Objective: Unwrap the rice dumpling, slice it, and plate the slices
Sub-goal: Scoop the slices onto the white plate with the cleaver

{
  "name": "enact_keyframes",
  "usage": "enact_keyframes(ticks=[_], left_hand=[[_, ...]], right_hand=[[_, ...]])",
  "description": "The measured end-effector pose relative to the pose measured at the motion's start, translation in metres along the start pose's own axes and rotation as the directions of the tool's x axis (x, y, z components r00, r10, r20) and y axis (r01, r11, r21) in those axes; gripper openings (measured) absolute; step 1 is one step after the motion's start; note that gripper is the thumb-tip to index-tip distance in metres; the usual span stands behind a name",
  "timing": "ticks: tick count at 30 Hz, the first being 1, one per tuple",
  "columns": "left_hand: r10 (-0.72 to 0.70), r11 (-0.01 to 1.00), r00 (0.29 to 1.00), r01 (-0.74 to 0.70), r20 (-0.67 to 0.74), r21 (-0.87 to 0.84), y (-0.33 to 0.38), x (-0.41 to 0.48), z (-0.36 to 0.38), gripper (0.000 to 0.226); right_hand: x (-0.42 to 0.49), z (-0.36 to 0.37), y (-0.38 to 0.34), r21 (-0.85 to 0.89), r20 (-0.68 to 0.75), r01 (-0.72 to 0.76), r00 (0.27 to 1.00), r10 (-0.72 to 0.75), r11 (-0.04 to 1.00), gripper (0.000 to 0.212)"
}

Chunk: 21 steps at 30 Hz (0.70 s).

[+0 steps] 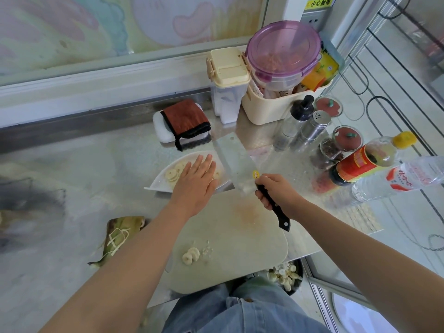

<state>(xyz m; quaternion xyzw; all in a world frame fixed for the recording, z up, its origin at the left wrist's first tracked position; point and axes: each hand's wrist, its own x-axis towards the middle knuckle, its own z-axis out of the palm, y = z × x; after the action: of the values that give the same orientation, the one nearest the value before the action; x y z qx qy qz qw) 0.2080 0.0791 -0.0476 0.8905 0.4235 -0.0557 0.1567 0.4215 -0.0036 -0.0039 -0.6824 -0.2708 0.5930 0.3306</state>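
My right hand (276, 191) grips the black handle of a cleaver (236, 162), whose broad blade lies tilted over the right end of a white plate (157, 182). Bits of rice stick to the blade near the handle. My left hand (195, 182) is spread flat, fingers apart, over the dumpling slices (172, 175) lying on the plate. A few more pale slices (191, 255) and crumbs remain on the near left part of the white cutting board (240, 236). The peeled leaf wrapper with its string (120, 236) lies on the counter left of the board.
Behind the plate sits a brown cloth on a white sponge holder (185, 121). Containers, a basket, shakers, jars and bottles (360, 162) crowd the back right. A bin with scraps (286, 276) stands below the counter edge. A steel counter (84, 176) stretches left.
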Motion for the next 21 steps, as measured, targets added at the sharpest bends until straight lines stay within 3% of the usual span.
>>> enact_keyframes(ticks=[3, 9, 15, 21], left_hand=[[-0.04, 0.998, 0.996, 0.036, -0.082, -0.045, -0.011, -0.013, 0.001, 0.05], [-0.131, 0.979, 0.928, 0.065, -0.35, -0.194, -0.003, -0.052, 0.005, 0.023], [-0.335, 0.921, 0.87, 0.221, -0.363, -0.321, 0.011, -0.118, 0.047, 0.02], [-0.524, 0.824, 0.791, 0.378, -0.315, -0.422, 0.036, -0.174, 0.082, 0.022]], right_hand=[[-0.001, -0.003, 0.002, 0.066, -0.045, 0.009, 0.999, -0.006, 0.998, 0.022], [-0.014, -0.003, 0.03, -0.103, 0.07, 0.068, 0.996, -0.061, 0.992, 0.035], [-0.034, -0.004, 0.076, -0.317, 0.236, 0.154, 0.969, -0.079, 0.936, 0.039], [-0.046, -0.005, 0.111, -0.437, 0.234, 0.165, 0.97, -0.065, 0.884, 0.036]])
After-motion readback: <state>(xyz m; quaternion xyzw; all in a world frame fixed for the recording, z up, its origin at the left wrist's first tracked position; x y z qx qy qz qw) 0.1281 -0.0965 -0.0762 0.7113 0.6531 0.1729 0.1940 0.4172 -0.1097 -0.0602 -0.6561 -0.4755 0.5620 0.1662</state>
